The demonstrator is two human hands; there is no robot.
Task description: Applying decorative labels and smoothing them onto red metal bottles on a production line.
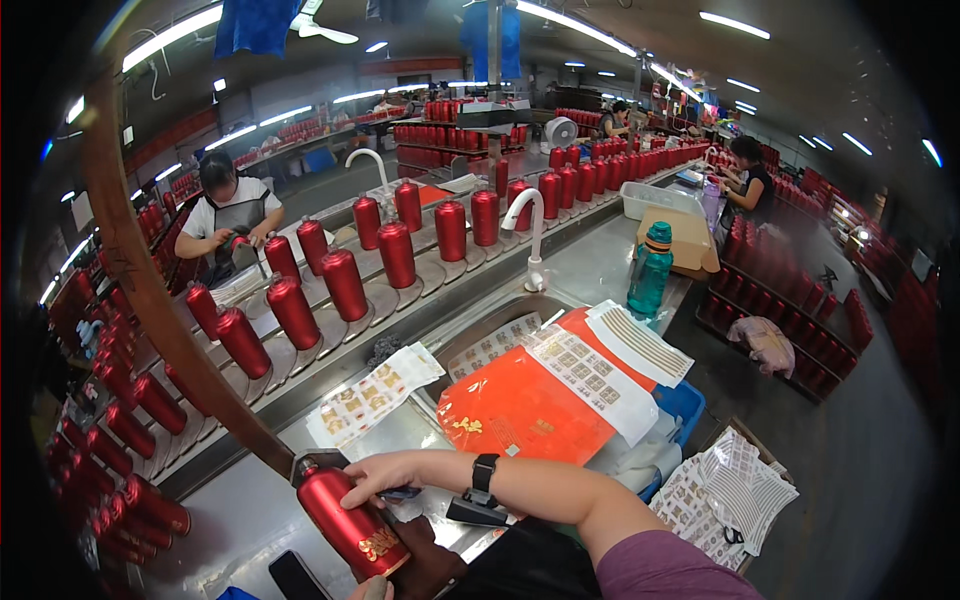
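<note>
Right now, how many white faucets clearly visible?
2: near faucet by the sink, far faucet beyond the bottle row. Others farther off may be hidden or too small.

A red bottle (347, 524) was held by the right hand (378, 477), with the left hand (374, 589) placed by its base. An orange sheet (515, 408) was laid across the sink (492, 321), and more red bottles (293, 312) were lined up on the conveyor (384, 298).

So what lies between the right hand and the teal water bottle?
Head view, going from right hand to teal water bottle: glossy orange sheet, then white decal sheet, then striped sheet.
</note>
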